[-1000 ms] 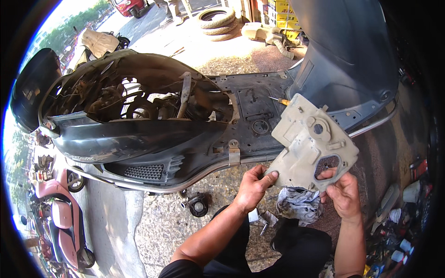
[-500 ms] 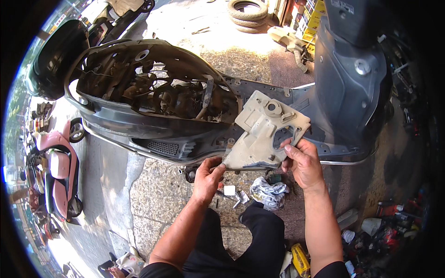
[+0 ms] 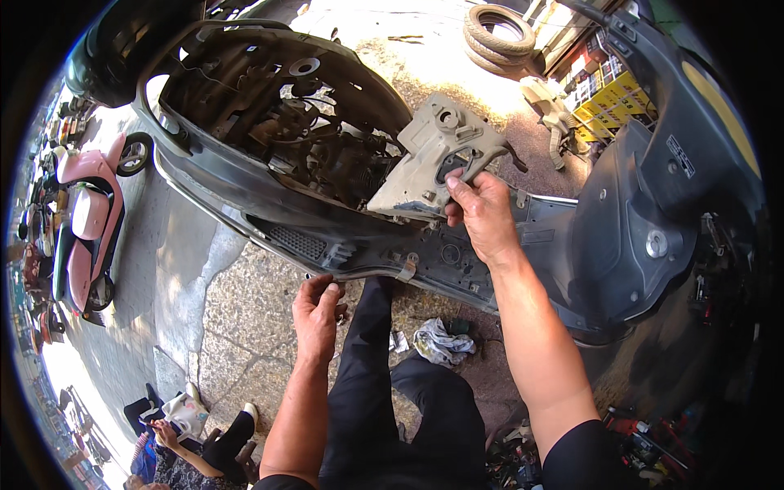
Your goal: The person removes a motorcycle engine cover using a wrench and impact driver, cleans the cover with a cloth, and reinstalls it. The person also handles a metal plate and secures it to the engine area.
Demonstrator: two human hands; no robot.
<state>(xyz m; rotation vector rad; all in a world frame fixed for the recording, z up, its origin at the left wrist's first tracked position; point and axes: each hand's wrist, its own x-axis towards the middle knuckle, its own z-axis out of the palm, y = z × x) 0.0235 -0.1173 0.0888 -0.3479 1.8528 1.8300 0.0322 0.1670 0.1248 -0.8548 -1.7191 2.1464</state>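
My right hand (image 3: 483,208) is closed on the edge of a beige plastic scooter panel (image 3: 416,167), beside its oval opening. The panel is tilted and has a round raised hole near its top. It is held over the front of the scooter's open rear body (image 3: 269,186), where engine parts and wires show. A dark strip sticks out past the panel's far right corner. My left hand (image 3: 315,317) holds nothing visible, its fingers loosely curled and partly apart, close to the silver side rail of the scooter.
The dark footboard (image 3: 457,260) runs right to the front shield (image 3: 621,220). On the ground lie a crumpled rag (image 3: 443,343), a beige duct part (image 3: 549,110) and stacked tyres (image 3: 498,41). A pink scooter (image 3: 91,216) stands left; a seated person (image 3: 192,449) is lower left.
My left hand has let go of the panel and moved down and left. My right hand has carried the panel up and left to the open rear body. The view has shifted.
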